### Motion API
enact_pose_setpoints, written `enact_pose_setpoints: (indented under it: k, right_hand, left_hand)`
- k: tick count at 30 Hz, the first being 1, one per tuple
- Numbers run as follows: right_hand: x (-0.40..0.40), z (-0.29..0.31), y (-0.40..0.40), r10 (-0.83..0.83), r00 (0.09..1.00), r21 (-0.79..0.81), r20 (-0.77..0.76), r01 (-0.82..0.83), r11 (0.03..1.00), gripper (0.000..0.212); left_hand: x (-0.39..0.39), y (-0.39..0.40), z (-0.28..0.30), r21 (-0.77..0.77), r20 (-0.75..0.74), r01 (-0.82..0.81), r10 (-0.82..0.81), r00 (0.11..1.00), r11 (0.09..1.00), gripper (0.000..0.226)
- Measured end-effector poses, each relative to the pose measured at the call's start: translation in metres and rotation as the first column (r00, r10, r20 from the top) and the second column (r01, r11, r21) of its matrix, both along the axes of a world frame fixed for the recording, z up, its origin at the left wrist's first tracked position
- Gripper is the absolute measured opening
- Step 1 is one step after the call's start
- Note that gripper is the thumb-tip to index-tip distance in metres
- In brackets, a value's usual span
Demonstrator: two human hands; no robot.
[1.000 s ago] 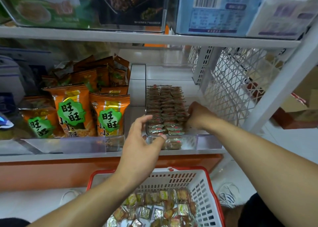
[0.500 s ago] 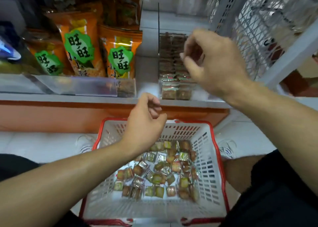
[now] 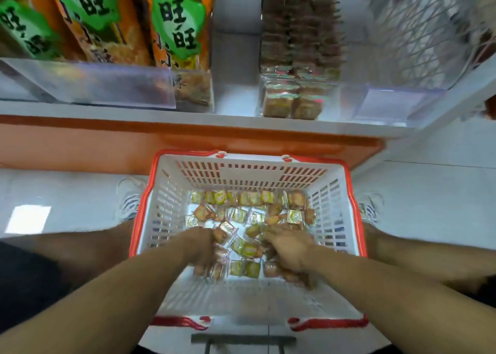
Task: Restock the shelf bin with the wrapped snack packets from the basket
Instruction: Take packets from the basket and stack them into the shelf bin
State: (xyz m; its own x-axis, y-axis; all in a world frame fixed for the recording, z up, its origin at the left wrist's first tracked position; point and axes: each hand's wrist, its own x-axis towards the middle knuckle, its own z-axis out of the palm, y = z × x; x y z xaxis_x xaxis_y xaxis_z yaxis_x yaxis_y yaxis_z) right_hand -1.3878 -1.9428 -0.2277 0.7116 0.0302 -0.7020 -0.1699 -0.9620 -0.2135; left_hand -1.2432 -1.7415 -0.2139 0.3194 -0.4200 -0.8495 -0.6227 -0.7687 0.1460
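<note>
One basket (image 3: 332,206), white slatted plastic with a red rim, stands on the pale floor below the shelf (image 3: 188,120). Loose packets (image 3: 248,199) lie scattered over its bottom; well over twenty show, though blur and the hands prevent an exact count. Each packet is small, square and sealed in clear glossy wrap, showing either a yellow-green printed face or a brown block inside.

Two hands reach down into the basket among the packets. The left hand (image 3: 202,246) is knuckles-up with fingers curled downward onto the heap; motion blur hides whether they pinch a packet. The right hand (image 3: 288,249) lies likewise over the packets at centre-right, fingers bent and smeared; its hold cannot be told either. The two hands are near each other but apart, with a few packets between them.

One clear bin (image 3: 386,106) sits on the shelf directly above the basket. It holds the same packets stood on edge in three close rows (image 3: 300,31) running to the back; the front ones press against its clear wall. The right part of the bin is unfilled.

Three orange bags (image 3: 177,29) with green labels stand to the left behind a clear front rail (image 3: 107,85). A white wire mesh panel (image 3: 418,26) closes the shelf at right. Two white shoes (image 3: 128,200) flank the basket, one at each side.
</note>
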Motion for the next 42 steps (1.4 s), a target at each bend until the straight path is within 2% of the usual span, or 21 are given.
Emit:
enact_pose_setpoints:
  k: [3, 6, 8, 11, 15, 17, 21, 22, 24, 26, 29, 32, 38, 40, 42]
  right_hand:
    - [0.012, -0.028, 0.022, 0.114, 0.988, -0.049, 0.104, -0.109, 0.993, 0.075]
    - [0.027, -0.05, 0.036, 0.048, 0.998, -0.126, 0.029, -0.044, 0.991, 0.087]
    - [0.035, -0.06, 0.038, 0.042, 0.999, -0.155, -0.008, -0.042, 0.987, 0.094]
    - [0.043, -0.068, 0.038, 0.134, 0.991, -0.142, 0.007, -0.131, 0.981, 0.081]
    - [0.042, -0.073, 0.043, 0.216, 0.976, -0.078, -0.007, -0.216, 0.973, 0.063]
    - [0.04, -0.074, 0.044, 0.23, 0.973, -0.04, -0.018, -0.231, 0.972, 0.067]
    - [0.044, -0.078, 0.043, 0.255, 0.966, -0.001, -0.034, -0.255, 0.967, 0.084]
    - [0.045, -0.079, 0.044, 0.242, 0.97, 0.009, -0.035, -0.242, 0.97, 0.089]
    - [0.045, -0.081, 0.048, 0.163, 0.984, 0.043, -0.066, -0.16, 0.986, 0.091]
    - [0.046, -0.083, 0.051, 0.084, 0.991, 0.087, -0.101, -0.076, 0.993, 0.077]
    - [0.048, -0.084, 0.052, 0.08, 0.992, 0.125, -0.093, -0.068, 0.99, 0.053]
    - [0.049, -0.086, 0.054, 0.018, 0.995, 0.184, -0.096, 0.0, 0.983, 0.048]
    - [0.049, -0.084, 0.057, -0.227, 0.919, 0.277, -0.322, 0.321, 0.906, 0.046]
    - [0.056, -0.07, 0.054, -0.262, 0.892, 0.301, -0.368, 0.381, 0.874, 0.049]
    - [0.068, -0.044, 0.046, -0.221, 0.902, 0.305, -0.37, 0.343, 0.888, 0.049]
  left_hand:
    - [-0.026, 0.005, -0.039, 0.001, -0.029, -0.112, 0.112, 0.993, 0.994, 0.05]
    - [-0.04, 0.012, -0.067, -0.1, 0.0, -0.125, 0.126, 0.992, 0.987, 0.059]
    - [-0.041, 0.012, -0.081, -0.085, -0.018, -0.161, 0.16, 0.987, 0.983, 0.06]
    - [-0.038, 0.011, -0.094, -0.076, -0.014, -0.158, 0.158, 0.987, 0.984, 0.063]
    - [-0.04, 0.011, -0.1, 0.013, -0.026, -0.075, 0.075, 0.997, 0.997, 0.087]
    - [-0.04, 0.009, -0.103, 0.039, -0.035, -0.055, 0.056, 0.998, 0.998, 0.089]
    - [-0.038, 0.003, -0.109, 0.039, -0.057, -0.048, 0.05, 0.997, 0.998, 0.077]
    - [-0.038, 0.004, -0.11, 0.036, -0.061, -0.025, 0.027, 0.998, 0.999, 0.077]
    - [-0.039, 0.006, -0.112, -0.012, -0.043, 0.021, -0.021, 0.999, 1.0, 0.06]
    - [-0.039, 0.007, -0.111, -0.051, -0.032, 0.043, -0.045, 0.998, 0.998, 0.042]
    - [-0.037, 0.005, -0.11, -0.014, -0.02, 0.138, -0.138, 0.99, 0.99, 0.032]
    - [-0.036, 0.003, -0.11, 0.037, -0.005, 0.224, -0.224, 0.975, 0.974, 0.026]
    - [-0.034, 0.005, -0.104, 0.043, 0.082, 0.188, -0.191, 0.978, 0.981, 0.023]
    - [-0.028, 0.001, -0.094, 0.019, 0.024, 0.098, -0.098, 0.995, 0.995, 0.027]
    - [-0.018, -0.005, -0.08, 0.011, -0.121, -0.081, 0.082, 0.989, 0.997, 0.026]
